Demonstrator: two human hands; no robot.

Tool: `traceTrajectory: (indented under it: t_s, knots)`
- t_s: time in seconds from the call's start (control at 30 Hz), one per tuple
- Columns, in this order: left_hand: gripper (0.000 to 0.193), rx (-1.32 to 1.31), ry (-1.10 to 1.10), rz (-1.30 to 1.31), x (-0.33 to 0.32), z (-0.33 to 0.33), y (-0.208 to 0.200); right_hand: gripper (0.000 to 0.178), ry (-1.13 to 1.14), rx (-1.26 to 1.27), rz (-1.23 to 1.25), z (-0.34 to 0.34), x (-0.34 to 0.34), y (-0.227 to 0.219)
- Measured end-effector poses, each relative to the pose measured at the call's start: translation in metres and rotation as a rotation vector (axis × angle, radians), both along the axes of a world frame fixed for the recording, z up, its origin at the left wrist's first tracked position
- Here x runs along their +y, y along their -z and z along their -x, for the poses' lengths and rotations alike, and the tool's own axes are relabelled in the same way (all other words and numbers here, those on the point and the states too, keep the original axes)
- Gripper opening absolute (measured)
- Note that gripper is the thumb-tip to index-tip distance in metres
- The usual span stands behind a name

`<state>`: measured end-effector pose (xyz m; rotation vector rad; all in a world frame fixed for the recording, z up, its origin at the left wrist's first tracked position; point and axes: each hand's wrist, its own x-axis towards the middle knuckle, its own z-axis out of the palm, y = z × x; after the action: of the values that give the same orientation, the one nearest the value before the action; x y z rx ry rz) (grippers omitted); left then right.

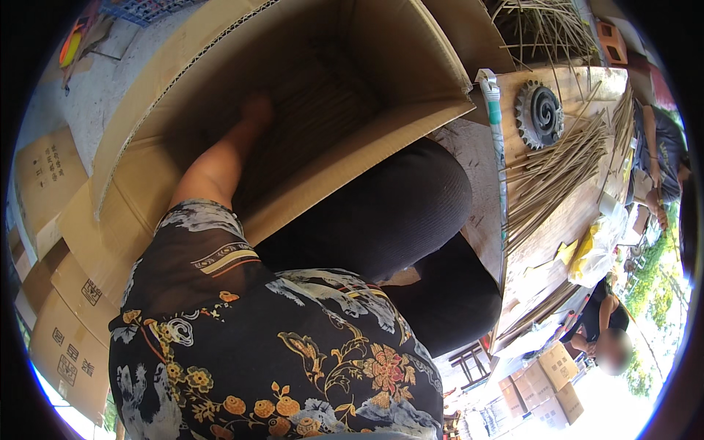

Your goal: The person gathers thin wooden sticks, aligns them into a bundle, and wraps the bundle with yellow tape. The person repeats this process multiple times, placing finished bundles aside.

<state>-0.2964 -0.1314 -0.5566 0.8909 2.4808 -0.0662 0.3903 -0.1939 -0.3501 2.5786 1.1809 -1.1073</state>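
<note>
My left hand [257,111] reaches deep into a large open cardboard box [367,150], its forearm coming in over the near side. Shadow hides the fingers, so I cannot make out whether they grip anything. Around and to the right of the hand, the dim bottom of the box shows what look like thin brown sticks [326,110] lying lengthwise. My right hand is out of view.
A wooden table [524,253] at the right bears bundles of thin sticks [561,172] and a toothed metal wheel with a dark spiral [539,115]. More sticks [543,26] stick out behind it. Cardboard cartons [73,337] stand at the left. Two people [605,315] are farther right.
</note>
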Motion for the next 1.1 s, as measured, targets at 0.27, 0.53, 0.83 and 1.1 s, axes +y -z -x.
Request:
traceTrajectory:
  t_s: [0.27, 0.53, 0.83, 1.1]
  knots:
    - [0.026, 0.005, 0.146, -0.091, -0.012, 0.005, 0.002, 0.018, 0.007, 0.024, -0.022, 0.005, -0.002, 0.003]
    - [0.021, -0.062, 0.001, -0.214, -0.017, -0.004, -0.054, 0.018, 0.001, 0.072, -0.083, 0.011, -0.001, 0.014]
    - [0.02, -0.251, 0.065, -0.378, -0.009, 0.0, -0.118, 0.017, -0.004, 0.139, -0.205, 0.015, 0.007, 0.022]
    - [0.019, -1.069, -0.083, -0.402, 0.011, -0.019, -0.287, 0.017, 0.049, 0.144, -0.49, 0.014, 0.03, 0.006]
